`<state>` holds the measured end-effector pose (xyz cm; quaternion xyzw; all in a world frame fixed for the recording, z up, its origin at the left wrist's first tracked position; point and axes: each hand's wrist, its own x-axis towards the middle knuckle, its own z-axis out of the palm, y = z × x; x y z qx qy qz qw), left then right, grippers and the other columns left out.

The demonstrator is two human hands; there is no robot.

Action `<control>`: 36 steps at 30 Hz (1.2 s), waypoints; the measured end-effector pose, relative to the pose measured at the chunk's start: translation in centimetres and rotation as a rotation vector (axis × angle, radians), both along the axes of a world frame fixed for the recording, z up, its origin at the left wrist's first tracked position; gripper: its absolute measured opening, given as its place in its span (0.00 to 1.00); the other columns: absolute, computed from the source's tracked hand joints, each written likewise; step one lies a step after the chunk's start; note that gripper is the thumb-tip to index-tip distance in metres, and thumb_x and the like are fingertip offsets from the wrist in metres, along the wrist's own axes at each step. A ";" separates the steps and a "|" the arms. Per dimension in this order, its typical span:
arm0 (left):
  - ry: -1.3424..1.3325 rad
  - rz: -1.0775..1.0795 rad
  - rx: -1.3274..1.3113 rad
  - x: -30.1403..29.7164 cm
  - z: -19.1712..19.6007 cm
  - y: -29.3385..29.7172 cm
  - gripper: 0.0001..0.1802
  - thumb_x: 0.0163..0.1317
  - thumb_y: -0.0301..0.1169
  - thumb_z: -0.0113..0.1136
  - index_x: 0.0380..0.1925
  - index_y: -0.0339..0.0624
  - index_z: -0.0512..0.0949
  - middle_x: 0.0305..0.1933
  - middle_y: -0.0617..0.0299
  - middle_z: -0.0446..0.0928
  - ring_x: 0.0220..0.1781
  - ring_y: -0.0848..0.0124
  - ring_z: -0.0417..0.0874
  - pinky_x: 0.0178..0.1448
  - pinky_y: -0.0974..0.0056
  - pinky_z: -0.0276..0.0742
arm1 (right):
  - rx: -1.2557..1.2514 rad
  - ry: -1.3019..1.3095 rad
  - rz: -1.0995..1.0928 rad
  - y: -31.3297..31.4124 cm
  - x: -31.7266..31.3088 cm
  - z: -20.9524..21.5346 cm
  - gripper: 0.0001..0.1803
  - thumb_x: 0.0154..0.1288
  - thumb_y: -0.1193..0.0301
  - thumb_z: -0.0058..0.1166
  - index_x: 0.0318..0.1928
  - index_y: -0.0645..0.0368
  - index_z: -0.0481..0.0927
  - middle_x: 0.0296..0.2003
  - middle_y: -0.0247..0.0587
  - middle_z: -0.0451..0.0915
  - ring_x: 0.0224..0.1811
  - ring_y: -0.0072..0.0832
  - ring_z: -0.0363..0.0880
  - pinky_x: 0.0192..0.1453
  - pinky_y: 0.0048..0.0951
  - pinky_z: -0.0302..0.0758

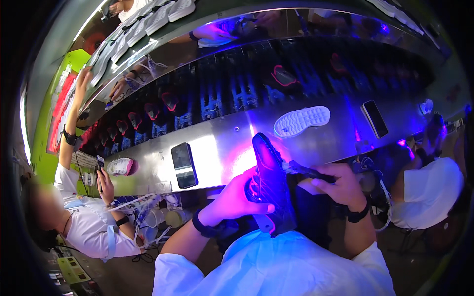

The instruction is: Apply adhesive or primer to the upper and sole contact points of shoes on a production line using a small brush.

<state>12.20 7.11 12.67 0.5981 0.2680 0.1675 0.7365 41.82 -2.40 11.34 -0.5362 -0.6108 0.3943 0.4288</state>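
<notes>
My left hand (236, 198) is closed around a dark shoe upper (277, 197), held toe up in front of my chest. Its thumb lies across the lower part of the shoe. A brush (312, 171) with a dark handle is gripped in my right hand (343, 183). The bristle end meets the right edge of the shoe, near its front half. Under the handle shows a pale patch that I cannot make out. Beyond the shoe, a white shoe sole (302, 122) lies tread up on the metal bench (212, 133).
One phone (184, 165) lies on the bench to the left, another phone (375, 119) to the right. Behind the bench, a row of dark shoes (153, 111) stands on racks. Co-workers sit at left (89, 224) and right (424, 192). Purple light falls around my hands.
</notes>
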 end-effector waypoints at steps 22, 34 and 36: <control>0.008 0.191 -0.166 -3.1 -3.3 -1.3 0.41 0.57 0.36 0.80 0.67 0.32 0.69 0.58 0.57 0.82 0.57 0.70 0.84 0.64 0.61 0.79 | -0.269 0.160 0.001 -3.0 -4.8 -4.2 0.20 0.65 0.73 0.69 0.57 0.64 0.85 0.46 0.43 0.89 0.48 0.25 0.84 0.56 0.29 0.78; 0.098 0.263 0.033 -3.4 -4.8 -2.7 0.49 0.53 0.39 0.82 0.68 0.26 0.65 0.57 0.54 0.82 0.56 0.69 0.85 0.63 0.60 0.81 | -0.367 0.073 0.051 -7.0 -3.6 -4.8 0.18 0.65 0.74 0.70 0.54 0.66 0.86 0.35 0.31 0.86 0.36 0.16 0.80 0.42 0.22 0.76; 0.092 0.277 0.009 -3.5 -6.0 -2.7 0.50 0.53 0.39 0.82 0.68 0.26 0.65 0.56 0.54 0.82 0.56 0.68 0.85 0.63 0.60 0.81 | -0.528 0.196 0.000 -7.1 -3.7 -5.6 0.18 0.66 0.74 0.70 0.54 0.66 0.86 0.40 0.35 0.87 0.43 0.19 0.80 0.52 0.27 0.77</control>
